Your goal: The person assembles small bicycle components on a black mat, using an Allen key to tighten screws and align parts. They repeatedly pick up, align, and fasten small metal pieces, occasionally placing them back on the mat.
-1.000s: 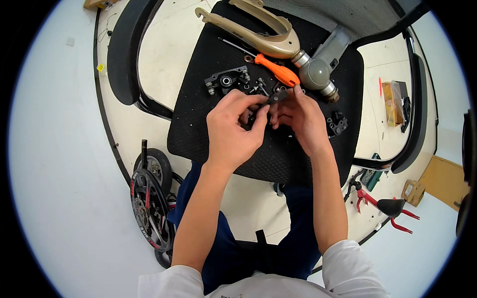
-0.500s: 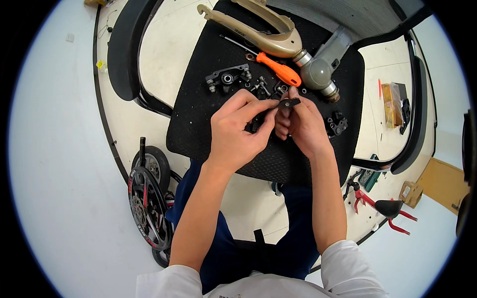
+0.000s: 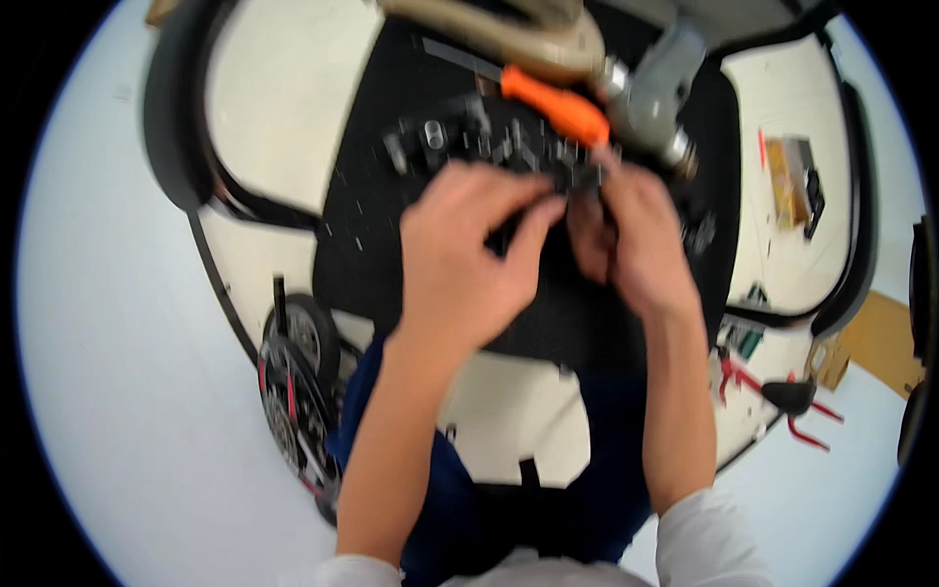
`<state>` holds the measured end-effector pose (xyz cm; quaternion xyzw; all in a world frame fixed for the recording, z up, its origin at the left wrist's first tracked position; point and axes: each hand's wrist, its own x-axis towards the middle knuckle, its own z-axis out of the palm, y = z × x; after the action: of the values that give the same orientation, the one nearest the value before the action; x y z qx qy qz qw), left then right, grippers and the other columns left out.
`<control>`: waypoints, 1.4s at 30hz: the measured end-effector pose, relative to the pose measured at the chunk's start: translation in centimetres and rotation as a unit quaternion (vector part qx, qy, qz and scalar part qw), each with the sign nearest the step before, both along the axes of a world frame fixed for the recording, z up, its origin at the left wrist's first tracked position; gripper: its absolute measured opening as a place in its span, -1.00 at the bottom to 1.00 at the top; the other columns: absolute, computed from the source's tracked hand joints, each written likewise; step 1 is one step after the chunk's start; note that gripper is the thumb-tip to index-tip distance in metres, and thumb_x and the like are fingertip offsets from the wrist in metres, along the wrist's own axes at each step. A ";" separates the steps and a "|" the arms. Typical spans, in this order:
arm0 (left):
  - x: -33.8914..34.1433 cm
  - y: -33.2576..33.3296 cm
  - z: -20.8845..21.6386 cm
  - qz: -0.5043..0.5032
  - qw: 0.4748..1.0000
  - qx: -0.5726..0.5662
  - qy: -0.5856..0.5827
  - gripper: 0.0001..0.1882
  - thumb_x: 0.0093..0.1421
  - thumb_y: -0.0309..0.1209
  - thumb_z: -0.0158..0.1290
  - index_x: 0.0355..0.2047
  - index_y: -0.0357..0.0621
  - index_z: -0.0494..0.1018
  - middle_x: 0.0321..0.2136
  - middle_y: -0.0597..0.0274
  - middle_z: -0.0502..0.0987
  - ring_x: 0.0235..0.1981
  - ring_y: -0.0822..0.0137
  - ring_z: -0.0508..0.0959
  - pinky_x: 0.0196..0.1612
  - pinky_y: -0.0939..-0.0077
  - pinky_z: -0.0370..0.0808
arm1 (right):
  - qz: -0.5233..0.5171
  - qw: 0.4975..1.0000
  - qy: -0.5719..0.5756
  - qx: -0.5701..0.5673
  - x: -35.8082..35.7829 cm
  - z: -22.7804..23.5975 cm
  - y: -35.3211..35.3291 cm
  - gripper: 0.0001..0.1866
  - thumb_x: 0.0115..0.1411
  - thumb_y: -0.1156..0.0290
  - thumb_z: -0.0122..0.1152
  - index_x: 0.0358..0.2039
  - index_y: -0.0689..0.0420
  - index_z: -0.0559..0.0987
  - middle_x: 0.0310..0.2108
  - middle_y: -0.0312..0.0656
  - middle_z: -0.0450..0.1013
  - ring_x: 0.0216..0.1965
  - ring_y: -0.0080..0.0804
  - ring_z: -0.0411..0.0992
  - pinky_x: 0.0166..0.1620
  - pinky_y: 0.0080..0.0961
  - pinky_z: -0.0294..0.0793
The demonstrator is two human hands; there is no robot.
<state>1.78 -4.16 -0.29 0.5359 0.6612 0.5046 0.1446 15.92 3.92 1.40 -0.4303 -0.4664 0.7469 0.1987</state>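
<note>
Above the black chair seat (image 3: 357,230) my two hands meet over a small, dark, flat part (image 3: 579,178), smeared by motion. My left hand (image 3: 465,249) pinches its left end between thumb and forefinger. On its other side, the thumb and fingers of my right hand (image 3: 646,240) close on the part. Just beyond the fingertips lies an orange-handled screwdriver (image 3: 558,106). A black bracket with a round hole (image 3: 435,135) rests at the left of several bolts (image 3: 520,147). Farther back are a tan fork (image 3: 489,37) and a grey joint piece (image 3: 653,96).
The chair's armrests (image 3: 176,108) rise on both sides. Wheels (image 3: 293,362) stand on the floor at left. At right are a red frame with a black piece (image 3: 790,395), a cardboard box (image 3: 829,364) and a yellow package (image 3: 785,186).
The view has shifted and blurred. Both hands stay together at the small dark part, with my right palm and wrist now farther from the left hand.
</note>
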 end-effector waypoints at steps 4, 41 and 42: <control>0.8 -0.6 1.3 0.005 0.947 -0.189 -0.259 -0.84 0.13 -0.55 0.22 -0.28 -0.40 0.59 -0.47 0.30 0.58 -0.47 0.63 0.49 -0.39 0.77 0.41 | -0.013 0.995 0.044 0.084 0.4 -1.0 -0.5 -0.78 0.37 0.31 0.03 -0.33 0.21 0.38 -0.54 -0.35 0.32 -0.53 -0.66 0.32 -0.48 -0.67 0.36; 1.2 0.0 0.2 0.005 0.949 -0.142 -0.282 -0.85 0.11 -0.53 0.23 -0.33 -0.40 0.59 -0.63 0.41 0.46 -0.62 0.70 0.29 -0.59 0.78 0.18 | -0.022 0.998 0.059 0.000 1.0 -1.0 0.5 -0.70 0.38 0.25 0.00 -0.26 0.28 0.46 -0.51 -0.26 0.42 -0.52 -0.58 0.43 -0.50 -0.66 0.43; 1.1 0.0 0.4 0.004 0.948 -0.156 -0.276 -0.84 0.13 -0.55 0.22 -0.31 -0.42 0.58 -0.57 0.38 0.50 -0.58 0.70 0.36 -0.54 0.80 0.25 | -0.011 0.998 0.054 0.013 1.0 -1.1 0.5 -0.70 0.38 0.25 0.00 -0.28 0.29 0.47 -0.54 -0.28 0.42 -0.54 -0.59 0.42 -0.51 -0.66 0.42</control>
<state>2.83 -4.17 0.10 0.3437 0.6681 0.5238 0.4014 16.97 4.41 0.27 -0.3916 -0.4599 0.7609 0.2370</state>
